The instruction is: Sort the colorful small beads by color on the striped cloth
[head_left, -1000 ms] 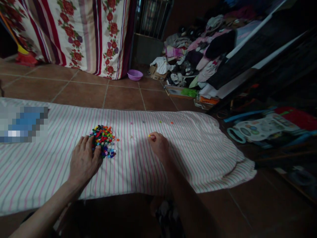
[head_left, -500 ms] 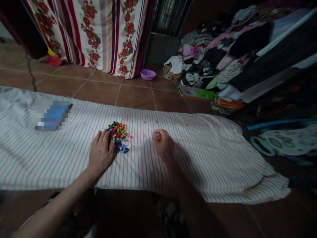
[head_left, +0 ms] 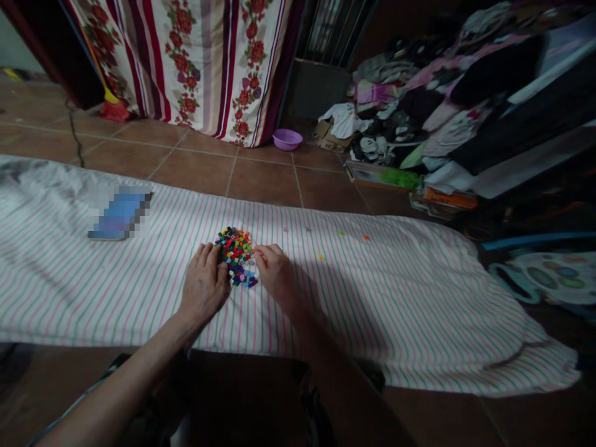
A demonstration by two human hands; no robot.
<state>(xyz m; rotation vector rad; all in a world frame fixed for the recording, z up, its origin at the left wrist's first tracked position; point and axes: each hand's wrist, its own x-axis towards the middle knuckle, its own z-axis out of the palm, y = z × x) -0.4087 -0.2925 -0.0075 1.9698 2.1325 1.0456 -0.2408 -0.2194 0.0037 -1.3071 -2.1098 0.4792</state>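
Note:
A pile of small multicoloured pieces lies on the striped cloth. My left hand rests flat with fingers slightly apart, its fingertips touching the pile's left edge. At the right edge of the pile is my right hand, its thumb and forefinger pressed together; whatever may be between them is too small to make out. Apart from the pile, to the right, single pieces are spread on the cloth: an orange one, a green one, a yellow-orange one and some paler ones.
A blurred blue flat object lies on the cloth at the left. Beyond the cloth, a purple basin stands on the tiled floor near a floral curtain. Clothes are heaped at the back right.
My right hand has moved left to the pile. A yellow-orange piece now shows on the cloth right of it. My left hand stays at the pile. The view has shifted slightly.

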